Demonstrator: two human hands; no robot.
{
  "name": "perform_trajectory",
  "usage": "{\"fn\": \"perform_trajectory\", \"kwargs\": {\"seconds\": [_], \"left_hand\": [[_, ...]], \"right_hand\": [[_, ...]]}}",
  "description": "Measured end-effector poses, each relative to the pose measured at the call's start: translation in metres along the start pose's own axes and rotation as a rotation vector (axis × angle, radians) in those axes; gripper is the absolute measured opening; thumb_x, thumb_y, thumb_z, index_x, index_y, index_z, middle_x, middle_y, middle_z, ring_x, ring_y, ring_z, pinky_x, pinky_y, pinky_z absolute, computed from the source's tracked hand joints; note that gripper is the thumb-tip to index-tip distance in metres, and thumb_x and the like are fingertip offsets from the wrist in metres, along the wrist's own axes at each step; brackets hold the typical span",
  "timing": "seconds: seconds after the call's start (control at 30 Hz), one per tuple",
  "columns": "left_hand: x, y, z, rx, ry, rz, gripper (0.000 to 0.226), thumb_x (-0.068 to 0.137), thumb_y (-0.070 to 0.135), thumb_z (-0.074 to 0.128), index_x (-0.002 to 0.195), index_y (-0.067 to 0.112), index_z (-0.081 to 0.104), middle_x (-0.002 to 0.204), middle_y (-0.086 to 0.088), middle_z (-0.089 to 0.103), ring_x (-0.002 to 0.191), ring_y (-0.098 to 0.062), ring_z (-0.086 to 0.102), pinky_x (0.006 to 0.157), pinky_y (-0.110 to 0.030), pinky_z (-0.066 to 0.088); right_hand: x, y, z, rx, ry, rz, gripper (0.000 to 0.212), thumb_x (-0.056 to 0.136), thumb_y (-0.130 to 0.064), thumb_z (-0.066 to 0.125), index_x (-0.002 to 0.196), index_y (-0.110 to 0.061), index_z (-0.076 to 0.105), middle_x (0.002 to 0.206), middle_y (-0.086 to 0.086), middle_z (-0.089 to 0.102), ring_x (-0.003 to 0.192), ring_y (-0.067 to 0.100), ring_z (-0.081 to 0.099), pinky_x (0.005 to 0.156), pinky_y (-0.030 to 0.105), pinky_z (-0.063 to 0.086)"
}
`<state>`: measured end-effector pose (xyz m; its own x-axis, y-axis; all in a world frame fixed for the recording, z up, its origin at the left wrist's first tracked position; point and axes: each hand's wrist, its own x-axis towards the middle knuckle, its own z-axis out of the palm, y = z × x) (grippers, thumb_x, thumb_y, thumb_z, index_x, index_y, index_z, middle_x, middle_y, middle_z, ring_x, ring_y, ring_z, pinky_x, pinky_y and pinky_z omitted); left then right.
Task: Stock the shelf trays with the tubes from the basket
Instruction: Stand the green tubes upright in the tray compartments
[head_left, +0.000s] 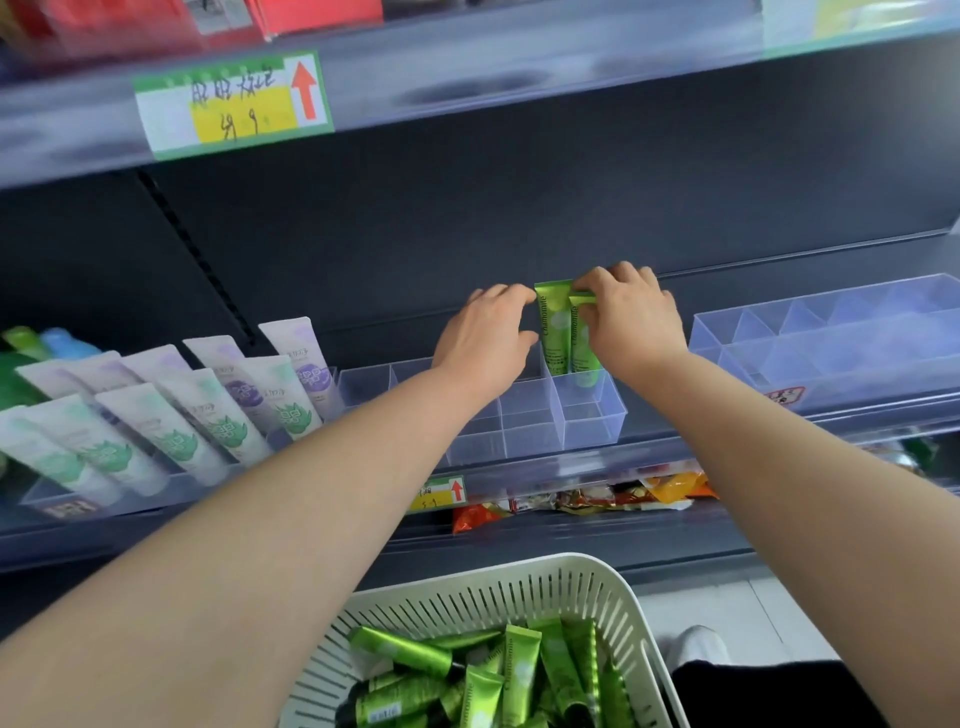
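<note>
Two green tubes stand upright in the back right compartment of a clear divided tray (589, 415) on the shelf. My right hand (631, 317) pinches the top of the right green tube (581, 343). The left green tube (555, 327) stands beside it, and my left hand (485, 338) hovers just left of it with fingers apart, its fingertips near the tube's top edge. Below, a white slotted basket (519, 587) holds several more green tubes (467, 675).
White tubes with green and purple prints (208, 405) fill the tray at the left. Another clear divided tray (831, 332) stands at the right. Snack packets (571, 499) lie on the shelf below. The upper shelf edge carries a price label (234, 104).
</note>
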<state>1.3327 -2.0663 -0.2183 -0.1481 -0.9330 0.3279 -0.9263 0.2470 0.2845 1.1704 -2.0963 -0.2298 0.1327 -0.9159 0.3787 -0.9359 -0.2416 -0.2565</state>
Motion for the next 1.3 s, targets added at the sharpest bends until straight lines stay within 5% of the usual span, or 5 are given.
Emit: {"fn": "perform_trajectory", "kwargs": {"seconds": [0.2,0.5,0.87,1.07,1.3], "left_hand": [[-0.025,-0.005,-0.013,0.052,0.006,0.094,0.032,0.094,0.019,0.057,0.126,0.019,0.057,0.133,0.004,0.054,0.119,-0.019,0.046,0.087,-0.034,0.044],[-0.117,-0.030,-0.016,-0.045,0.010,0.065,0.022,0.094,0.015,0.057,0.113,0.019,0.066,0.124,0.006,0.062,0.118,-0.016,0.049,0.088,-0.033,0.042],[-0.247,-0.071,0.057,-0.080,-0.330,-0.082,0.020,0.093,0.015,0.055,0.106,0.022,0.068,0.113,0.007,0.066,0.109,-0.015,0.053,0.089,-0.034,0.045],[-0.288,-0.080,0.095,-0.087,-0.519,-0.229,0.019,0.095,0.019,0.057,0.111,0.025,0.066,0.119,0.005,0.063,0.108,-0.012,0.059,0.090,-0.029,0.050],[-0.298,-0.084,0.116,-0.076,-0.678,-0.293,0.024,0.097,0.018,0.054,0.119,0.021,0.063,0.124,0.001,0.060,0.102,-0.018,0.060,0.086,-0.035,0.052]], "right_hand": [[-0.034,-0.018,-0.014,-0.079,0.150,-0.092,0.031,0.092,-0.016,0.053,0.124,-0.016,0.054,0.125,0.011,0.050,0.111,0.033,0.044,0.083,0.044,0.038],[-0.146,-0.044,0.019,-0.005,0.084,-0.251,0.033,0.081,-0.008,0.063,0.113,-0.015,0.063,0.113,0.007,0.059,0.098,0.033,0.053,0.071,0.042,0.043],[-0.257,-0.049,0.114,-0.021,-0.640,-0.210,0.049,0.082,-0.005,0.052,0.124,-0.029,0.052,0.122,-0.003,0.050,0.117,0.022,0.043,0.092,0.036,0.038],[-0.266,-0.041,0.145,-0.087,-0.841,-0.092,0.053,0.081,-0.003,0.050,0.130,-0.021,0.047,0.127,0.002,0.051,0.120,0.024,0.040,0.096,0.041,0.040],[-0.270,-0.044,0.176,-0.071,-0.969,0.006,0.057,0.093,-0.037,0.047,0.143,-0.017,0.029,0.142,0.006,0.042,0.133,0.026,0.031,0.107,0.046,0.030]]}}
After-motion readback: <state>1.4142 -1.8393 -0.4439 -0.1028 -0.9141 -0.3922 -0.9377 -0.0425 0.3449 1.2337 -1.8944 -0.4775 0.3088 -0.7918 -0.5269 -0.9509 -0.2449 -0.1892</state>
